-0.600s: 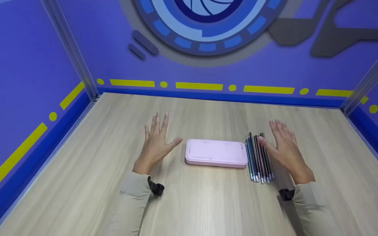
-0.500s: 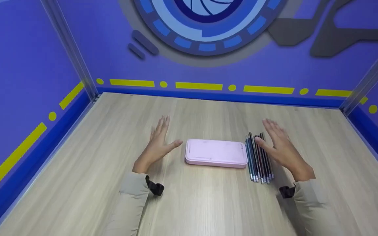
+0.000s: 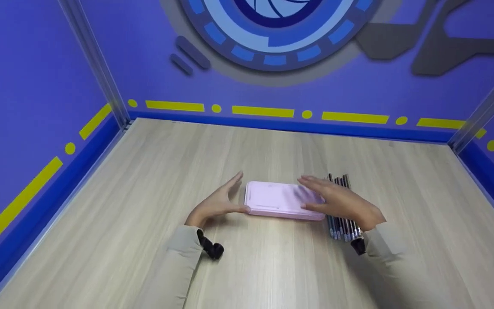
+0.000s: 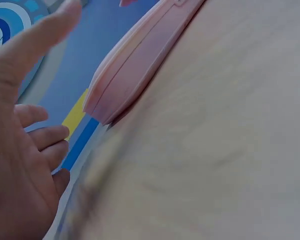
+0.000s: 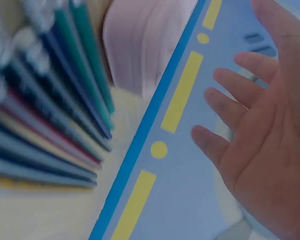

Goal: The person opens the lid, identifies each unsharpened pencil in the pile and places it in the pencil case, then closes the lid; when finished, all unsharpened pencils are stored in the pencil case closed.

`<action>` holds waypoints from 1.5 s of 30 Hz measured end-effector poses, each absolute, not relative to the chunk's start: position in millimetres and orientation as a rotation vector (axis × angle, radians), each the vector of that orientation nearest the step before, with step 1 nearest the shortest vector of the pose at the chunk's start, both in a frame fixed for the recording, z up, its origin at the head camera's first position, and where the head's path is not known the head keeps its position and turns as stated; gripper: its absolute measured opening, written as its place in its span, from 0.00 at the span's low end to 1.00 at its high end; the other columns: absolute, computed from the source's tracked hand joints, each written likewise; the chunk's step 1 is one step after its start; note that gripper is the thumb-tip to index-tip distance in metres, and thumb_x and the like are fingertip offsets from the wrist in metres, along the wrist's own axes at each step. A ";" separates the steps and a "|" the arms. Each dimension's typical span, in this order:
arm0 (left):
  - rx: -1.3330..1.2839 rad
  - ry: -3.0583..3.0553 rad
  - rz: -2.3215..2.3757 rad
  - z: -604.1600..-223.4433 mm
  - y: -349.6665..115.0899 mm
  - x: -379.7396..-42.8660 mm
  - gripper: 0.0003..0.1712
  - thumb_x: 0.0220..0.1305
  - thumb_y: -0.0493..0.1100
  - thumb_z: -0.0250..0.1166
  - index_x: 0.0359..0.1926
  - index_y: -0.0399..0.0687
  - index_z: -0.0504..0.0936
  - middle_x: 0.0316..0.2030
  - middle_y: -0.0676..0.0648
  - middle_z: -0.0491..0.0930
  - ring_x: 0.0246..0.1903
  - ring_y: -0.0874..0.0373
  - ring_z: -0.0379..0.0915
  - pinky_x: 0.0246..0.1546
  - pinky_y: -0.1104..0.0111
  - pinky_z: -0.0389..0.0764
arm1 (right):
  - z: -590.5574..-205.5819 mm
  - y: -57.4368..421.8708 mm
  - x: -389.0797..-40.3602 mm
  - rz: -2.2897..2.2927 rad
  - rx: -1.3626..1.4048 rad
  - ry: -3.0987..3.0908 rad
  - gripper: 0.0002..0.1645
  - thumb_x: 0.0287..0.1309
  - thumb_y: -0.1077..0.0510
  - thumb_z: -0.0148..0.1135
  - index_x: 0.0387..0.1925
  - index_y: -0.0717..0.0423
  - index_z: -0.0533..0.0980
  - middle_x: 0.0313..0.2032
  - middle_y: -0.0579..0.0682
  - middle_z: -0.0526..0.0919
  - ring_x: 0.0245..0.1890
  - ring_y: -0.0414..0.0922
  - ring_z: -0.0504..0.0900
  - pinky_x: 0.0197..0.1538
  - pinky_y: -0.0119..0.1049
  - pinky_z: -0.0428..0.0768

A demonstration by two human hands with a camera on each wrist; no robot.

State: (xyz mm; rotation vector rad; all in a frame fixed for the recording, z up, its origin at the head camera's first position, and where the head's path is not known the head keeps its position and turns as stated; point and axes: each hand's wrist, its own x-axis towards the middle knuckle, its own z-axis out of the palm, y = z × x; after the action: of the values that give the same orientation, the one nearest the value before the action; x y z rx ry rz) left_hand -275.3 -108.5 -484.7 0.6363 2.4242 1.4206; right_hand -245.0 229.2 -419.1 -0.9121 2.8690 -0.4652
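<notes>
A closed pink pencil case [image 3: 272, 198] lies flat on the wooden table, its long side facing me. My left hand [image 3: 217, 202] is at the case's left end, thumb and fingers spread apart, the thumb tip right at the near left corner. Over the right end of the case hovers my right hand [image 3: 337, 199], thumb and fingers stretched toward the left. Beneath that hand, a row of pencils [image 3: 340, 227] lies side by side along the case's right end, partly hidden by the hand. In the right wrist view, the pencils [image 5: 55, 85] show metal-capped ends.
The pale wood table [image 3: 272, 266] is bounded by a blue back wall [image 3: 272, 86] with yellow marks and by side walls. Metal posts [image 3: 97, 64] stand at the back corners. Each wrist bears a black strap [image 3: 212, 249].
Both hands have moved inward to the pencil case: the left one rightward to its left end, the right one leftward from the pencils to above its right end. Case and pencils stay put.
</notes>
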 end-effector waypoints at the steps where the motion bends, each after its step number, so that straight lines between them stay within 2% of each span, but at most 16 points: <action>1: 0.641 2.426 1.400 -485.7 -107.0 -275.5 0.68 0.44 0.58 0.77 0.77 0.51 0.41 0.76 0.51 0.44 0.75 0.54 0.39 0.75 0.57 0.45 | -420.4 225.8 -244.5 -0.439 -0.925 2.867 0.44 0.61 0.37 0.58 0.72 0.53 0.59 0.72 0.57 0.59 0.72 0.57 0.58 0.71 0.56 0.59; 6: 0.673 2.459 1.317 -489.2 -103.0 -275.2 0.69 0.43 0.55 0.78 0.76 0.47 0.43 0.76 0.48 0.44 0.75 0.54 0.39 0.75 0.60 0.46 | -427.7 207.9 -242.5 -0.362 -0.949 2.839 0.45 0.60 0.38 0.59 0.72 0.52 0.58 0.72 0.57 0.59 0.71 0.58 0.59 0.70 0.56 0.60; 12: 0.712 2.541 1.214 -491.1 -99.3 -273.9 0.69 0.40 0.55 0.79 0.76 0.43 0.46 0.75 0.43 0.46 0.75 0.49 0.39 0.75 0.57 0.45 | -435.5 193.7 -238.9 -0.312 -0.968 2.809 0.44 0.60 0.39 0.59 0.72 0.50 0.58 0.72 0.55 0.58 0.72 0.56 0.57 0.71 0.56 0.59; 19: 0.725 2.578 1.186 -490.7 -98.3 -274.8 0.67 0.40 0.55 0.80 0.75 0.43 0.50 0.74 0.40 0.50 0.74 0.44 0.44 0.74 0.54 0.48 | -438.2 180.6 -235.3 -0.298 -0.999 2.866 0.41 0.56 0.40 0.63 0.69 0.47 0.65 0.70 0.57 0.62 0.70 0.59 0.61 0.68 0.57 0.64; 23: 0.694 2.597 1.192 -490.3 -101.1 -275.9 0.66 0.40 0.55 0.80 0.75 0.44 0.52 0.73 0.41 0.55 0.73 0.46 0.48 0.73 0.56 0.52 | -438.4 171.6 -236.5 -0.245 -1.019 2.913 0.40 0.53 0.43 0.67 0.67 0.46 0.68 0.68 0.58 0.65 0.68 0.59 0.65 0.66 0.55 0.68; 27: 0.670 2.614 1.207 -490.6 -100.8 -277.3 0.65 0.40 0.57 0.79 0.75 0.46 0.53 0.72 0.42 0.57 0.72 0.45 0.50 0.72 0.54 0.54 | -438.9 167.9 -238.0 -0.141 -1.088 2.988 0.40 0.49 0.45 0.70 0.65 0.46 0.70 0.65 0.59 0.70 0.63 0.59 0.71 0.60 0.52 0.75; 32: 0.659 2.635 1.196 -493.0 -96.8 -278.2 0.64 0.40 0.58 0.79 0.75 0.49 0.53 0.72 0.40 0.57 0.72 0.40 0.47 0.72 0.49 0.53 | -441.1 170.8 -240.5 0.052 -1.239 3.044 0.38 0.50 0.44 0.69 0.63 0.49 0.72 0.60 0.62 0.75 0.56 0.60 0.78 0.50 0.47 0.82; 41: 0.623 2.646 1.161 -496.1 -90.7 -276.4 0.64 0.41 0.58 0.78 0.75 0.51 0.53 0.72 0.42 0.58 0.72 0.36 0.44 0.72 0.47 0.51 | -445.7 176.4 -244.4 0.200 -1.353 3.019 0.37 0.51 0.43 0.67 0.62 0.52 0.73 0.57 0.64 0.77 0.53 0.61 0.80 0.39 0.43 0.85; 45: 0.613 2.639 1.162 -498.8 -89.3 -276.0 0.64 0.41 0.57 0.78 0.75 0.52 0.52 0.72 0.41 0.57 0.72 0.37 0.44 0.72 0.47 0.49 | -448.0 177.9 -245.3 0.201 -1.366 3.009 0.37 0.52 0.43 0.67 0.63 0.52 0.72 0.58 0.64 0.77 0.53 0.61 0.80 0.40 0.43 0.85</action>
State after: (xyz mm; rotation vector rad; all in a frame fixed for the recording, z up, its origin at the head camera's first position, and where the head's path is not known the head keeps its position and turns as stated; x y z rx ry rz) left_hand -276.0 -89.3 -498.8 0.6126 2.6393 1.1619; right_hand -245.3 177.9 -448.0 -1.3659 3.0089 0.2014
